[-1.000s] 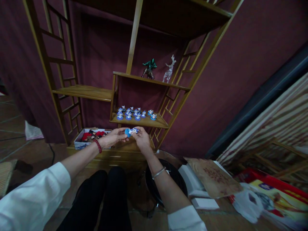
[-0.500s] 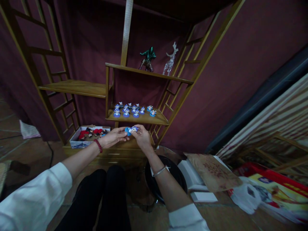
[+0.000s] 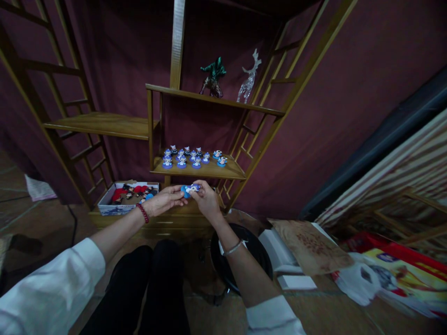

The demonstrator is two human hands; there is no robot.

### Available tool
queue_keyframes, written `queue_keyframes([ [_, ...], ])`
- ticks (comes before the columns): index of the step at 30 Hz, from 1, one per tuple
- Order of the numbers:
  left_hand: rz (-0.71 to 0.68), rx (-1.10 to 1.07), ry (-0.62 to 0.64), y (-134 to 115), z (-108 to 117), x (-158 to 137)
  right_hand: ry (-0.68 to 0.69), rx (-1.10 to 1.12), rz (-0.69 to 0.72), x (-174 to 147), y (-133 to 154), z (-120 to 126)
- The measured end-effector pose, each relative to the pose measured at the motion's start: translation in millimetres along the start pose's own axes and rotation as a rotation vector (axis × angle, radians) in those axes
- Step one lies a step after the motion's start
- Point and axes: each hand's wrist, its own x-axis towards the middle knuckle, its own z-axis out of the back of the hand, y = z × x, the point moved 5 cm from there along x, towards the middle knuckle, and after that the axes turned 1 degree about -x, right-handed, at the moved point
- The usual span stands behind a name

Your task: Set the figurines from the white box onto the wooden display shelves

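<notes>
Both my hands meet in front of the lower shelf around one small figurine (image 3: 193,188) with a purple-and-white body and a blue base. My left hand (image 3: 166,200), with a red bead bracelet at the wrist, pinches the blue base. Fingers of my right hand (image 3: 206,201) grip the figurine's other end and hide part of it. Just beyond, several similar purple-and-white figurines (image 3: 181,161) stand in rows on the wooden shelf (image 3: 206,173). Darker figurines (image 3: 187,150) stand behind them, and two blue-based ones (image 3: 221,161) are at the right.
A box (image 3: 115,209) of red, black and blue figurines sits at lower left. Above stand a green figure (image 3: 213,77) and a clear deer (image 3: 247,81). A black round stool (image 3: 256,253) is under my right forearm. Cardboard (image 3: 310,244) and a plastic bag (image 3: 359,281) lie at right.
The view has shifted slightly, so the shelf unit appears a little further left and nearer. Both hands stay on the figurine in nearly the same pose.
</notes>
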Motion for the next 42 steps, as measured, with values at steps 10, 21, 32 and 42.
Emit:
queue_keyframes([
  [10, 0.011, -0.126, 0.001, 11, 2, 10, 0.071, -0.218, 0.179, 2, 20, 11],
  [21, 0.018, -0.224, 0.012, 14, -3, 9, 0.173, -0.281, 0.307, 6, 24, 16],
  [32, 0.042, -0.248, 0.065, 22, -12, 10, 0.319, -0.32, 0.292, 5, 36, 26],
  [42, 0.078, -0.262, 0.085, 23, -13, -1, 0.418, -0.456, 0.273, 1, 50, 21],
])
